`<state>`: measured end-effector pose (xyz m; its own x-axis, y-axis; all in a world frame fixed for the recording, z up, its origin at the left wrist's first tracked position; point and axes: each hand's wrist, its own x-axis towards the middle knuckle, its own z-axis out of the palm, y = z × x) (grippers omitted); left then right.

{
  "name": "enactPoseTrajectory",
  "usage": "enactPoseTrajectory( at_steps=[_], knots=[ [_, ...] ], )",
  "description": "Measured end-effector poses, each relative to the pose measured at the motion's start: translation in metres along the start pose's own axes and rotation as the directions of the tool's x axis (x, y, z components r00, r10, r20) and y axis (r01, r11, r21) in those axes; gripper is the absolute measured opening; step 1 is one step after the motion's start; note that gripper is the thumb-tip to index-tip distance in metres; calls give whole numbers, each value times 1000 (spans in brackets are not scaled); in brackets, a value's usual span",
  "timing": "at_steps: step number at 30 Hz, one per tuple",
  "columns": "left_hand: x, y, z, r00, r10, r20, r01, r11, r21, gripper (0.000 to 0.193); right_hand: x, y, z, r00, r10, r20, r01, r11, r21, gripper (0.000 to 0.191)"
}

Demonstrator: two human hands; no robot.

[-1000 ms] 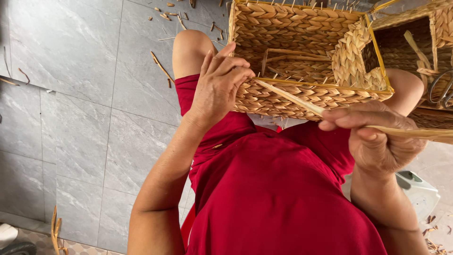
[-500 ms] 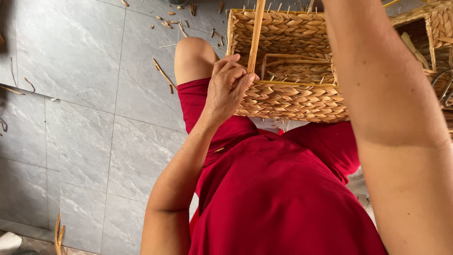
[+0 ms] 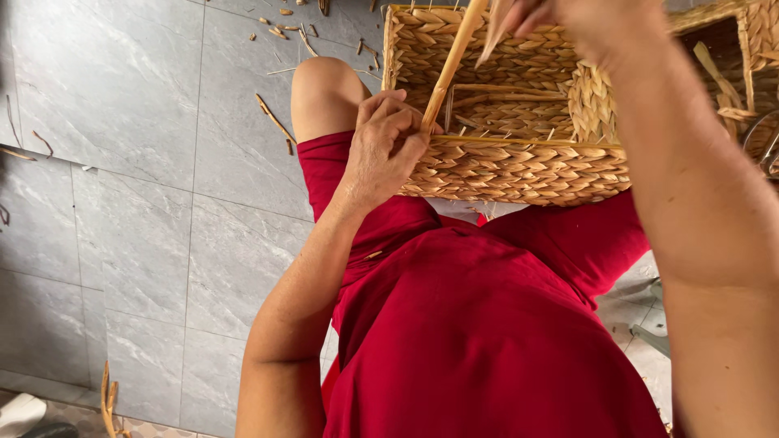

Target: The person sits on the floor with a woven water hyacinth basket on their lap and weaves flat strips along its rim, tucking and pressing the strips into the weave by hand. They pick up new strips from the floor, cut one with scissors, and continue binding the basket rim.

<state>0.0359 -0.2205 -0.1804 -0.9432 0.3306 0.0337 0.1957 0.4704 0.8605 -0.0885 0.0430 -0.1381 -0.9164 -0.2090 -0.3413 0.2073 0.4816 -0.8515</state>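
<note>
A rectangular woven straw basket [image 3: 519, 166] rests on my lap, over red clothing. My left hand [image 3: 388, 146] grips the basket's near left corner at the rim, fingers curled around the base of a long tan fibre strand [image 3: 453, 61]. That strand runs steeply up toward my right hand [image 3: 560, 18], which is raised at the top edge of the view and pinches the strand's upper end. My right forearm crosses the right side of the picture and hides part of the basket.
Grey stone floor tiles [image 3: 162, 203] lie to the left, with scattered straw scraps [image 3: 276, 122] near my knee. A second woven basket [image 3: 759, 49] stands at the top right. More straw pieces [image 3: 107, 397] lie at the bottom left.
My right hand has swung up from beside the basket to above it, pulling the strand from nearly level to steeply upright. My left hand stays on the basket corner.
</note>
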Motion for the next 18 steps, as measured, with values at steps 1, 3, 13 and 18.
enactPoseTrajectory(
  at_steps=[1, 3, 13, 18],
  knots=[
    [0, 1, 0, 1000, -8, -7, 8, 1000, 6, 11, -4, 3, 8, 999, 6, 48, -9, 997, 75, 23],
    [0, 3, 0, 999, -23, -25, 24, 1000, 19, 18, -13, 8, 26, 990, -34, 134, -3, 963, 268, 23],
    [2, 14, 2, 999, -31, -37, 38, 979, 201, 16, -24, 3, 58, 992, 0, 127, -30, 971, 236, 24],
    [0, 14, 1, 998, -57, -20, 60, 984, 166, 21, -22, -6, 68, 980, 75, 184, -113, 971, 209, 21]
  ],
)
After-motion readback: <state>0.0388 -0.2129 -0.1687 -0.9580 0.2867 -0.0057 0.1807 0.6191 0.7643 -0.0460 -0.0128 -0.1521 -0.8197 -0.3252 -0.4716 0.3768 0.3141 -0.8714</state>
